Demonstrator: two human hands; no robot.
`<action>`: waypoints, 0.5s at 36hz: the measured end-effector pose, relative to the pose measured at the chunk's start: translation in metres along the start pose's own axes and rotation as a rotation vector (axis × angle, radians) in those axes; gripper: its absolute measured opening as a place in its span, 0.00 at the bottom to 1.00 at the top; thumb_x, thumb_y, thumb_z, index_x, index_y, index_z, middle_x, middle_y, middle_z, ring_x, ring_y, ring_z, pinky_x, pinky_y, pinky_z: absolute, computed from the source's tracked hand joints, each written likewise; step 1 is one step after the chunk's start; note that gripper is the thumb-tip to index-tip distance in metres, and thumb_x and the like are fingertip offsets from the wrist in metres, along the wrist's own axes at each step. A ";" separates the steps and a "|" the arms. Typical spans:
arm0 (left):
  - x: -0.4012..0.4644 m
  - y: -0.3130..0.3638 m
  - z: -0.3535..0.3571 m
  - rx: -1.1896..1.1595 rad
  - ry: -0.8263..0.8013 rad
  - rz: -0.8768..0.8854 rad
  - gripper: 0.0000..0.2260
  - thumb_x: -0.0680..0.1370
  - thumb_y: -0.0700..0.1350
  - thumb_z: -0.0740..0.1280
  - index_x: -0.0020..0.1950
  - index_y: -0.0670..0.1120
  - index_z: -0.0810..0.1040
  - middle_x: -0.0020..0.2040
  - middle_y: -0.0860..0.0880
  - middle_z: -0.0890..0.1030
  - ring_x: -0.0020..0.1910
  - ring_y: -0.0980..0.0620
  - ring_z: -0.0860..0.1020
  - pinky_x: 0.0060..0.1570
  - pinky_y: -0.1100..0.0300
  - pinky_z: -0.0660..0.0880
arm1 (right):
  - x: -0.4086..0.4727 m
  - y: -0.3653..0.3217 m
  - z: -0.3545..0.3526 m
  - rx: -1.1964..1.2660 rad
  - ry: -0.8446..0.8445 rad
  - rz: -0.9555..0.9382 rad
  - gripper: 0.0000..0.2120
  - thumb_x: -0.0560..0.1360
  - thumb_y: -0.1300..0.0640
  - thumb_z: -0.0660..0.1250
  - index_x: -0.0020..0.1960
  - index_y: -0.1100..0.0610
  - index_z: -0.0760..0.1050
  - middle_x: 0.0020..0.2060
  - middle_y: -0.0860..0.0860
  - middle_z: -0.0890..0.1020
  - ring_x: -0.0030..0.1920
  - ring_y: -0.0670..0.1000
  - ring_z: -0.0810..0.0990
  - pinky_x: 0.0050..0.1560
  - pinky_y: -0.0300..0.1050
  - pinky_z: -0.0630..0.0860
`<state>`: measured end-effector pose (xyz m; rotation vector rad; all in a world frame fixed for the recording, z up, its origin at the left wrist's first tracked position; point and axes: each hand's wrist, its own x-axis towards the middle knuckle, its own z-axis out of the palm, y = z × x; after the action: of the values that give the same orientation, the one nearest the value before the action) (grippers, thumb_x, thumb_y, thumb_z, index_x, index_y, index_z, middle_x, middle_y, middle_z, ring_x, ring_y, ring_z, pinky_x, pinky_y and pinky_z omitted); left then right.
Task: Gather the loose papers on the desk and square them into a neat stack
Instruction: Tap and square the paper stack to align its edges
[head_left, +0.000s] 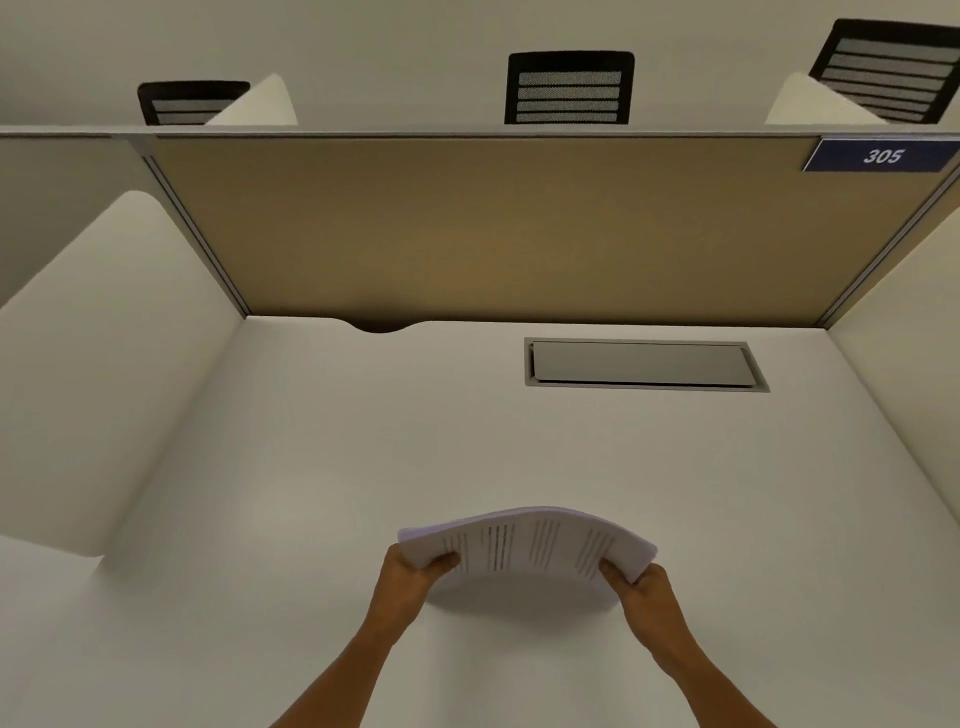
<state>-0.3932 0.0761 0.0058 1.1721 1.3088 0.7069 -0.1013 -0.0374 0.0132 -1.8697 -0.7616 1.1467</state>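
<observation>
A bundle of white printed papers (527, 545) arches upward above the white desk (311, 467), held by both short ends. My left hand (410, 577) grips the left end with the thumb on top. At the right end, my right hand (644, 587) does the same. The sheets lie roughly together, with a few edges fanned at the left corner. A shadow falls on the desk under the arch. No other loose sheets show on the desk.
A grey cable hatch (644, 364) is set into the desk at the back right. A tan partition panel (493, 228) with a blue "305" label (883, 156) closes the back. White side dividers (104, 338) flank the desk. Black mesh chairs (569, 88) stand beyond.
</observation>
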 end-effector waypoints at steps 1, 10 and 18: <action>0.000 0.001 0.000 0.000 0.003 0.007 0.15 0.72 0.37 0.77 0.51 0.56 0.85 0.48 0.52 0.88 0.48 0.55 0.86 0.45 0.62 0.83 | 0.000 -0.001 0.000 0.004 0.011 -0.007 0.07 0.80 0.60 0.66 0.56 0.54 0.80 0.45 0.52 0.86 0.47 0.50 0.84 0.42 0.38 0.76; -0.007 -0.003 0.003 0.004 0.014 -0.020 0.15 0.72 0.37 0.76 0.51 0.57 0.86 0.48 0.53 0.88 0.48 0.56 0.86 0.44 0.65 0.82 | 0.001 0.007 -0.001 -0.029 0.032 0.013 0.07 0.79 0.58 0.67 0.48 0.48 0.81 0.39 0.49 0.86 0.40 0.46 0.83 0.37 0.34 0.75; -0.015 -0.012 0.012 -0.026 0.048 -0.140 0.15 0.72 0.36 0.77 0.47 0.57 0.84 0.45 0.55 0.88 0.45 0.56 0.86 0.45 0.61 0.81 | 0.015 0.010 -0.001 -0.117 -0.006 0.013 0.07 0.80 0.60 0.66 0.46 0.54 0.81 0.38 0.52 0.85 0.40 0.52 0.82 0.38 0.37 0.74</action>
<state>-0.3866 0.0556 -0.0017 1.0373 1.4029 0.6512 -0.0936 -0.0302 -0.0016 -1.9710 -0.8368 1.1383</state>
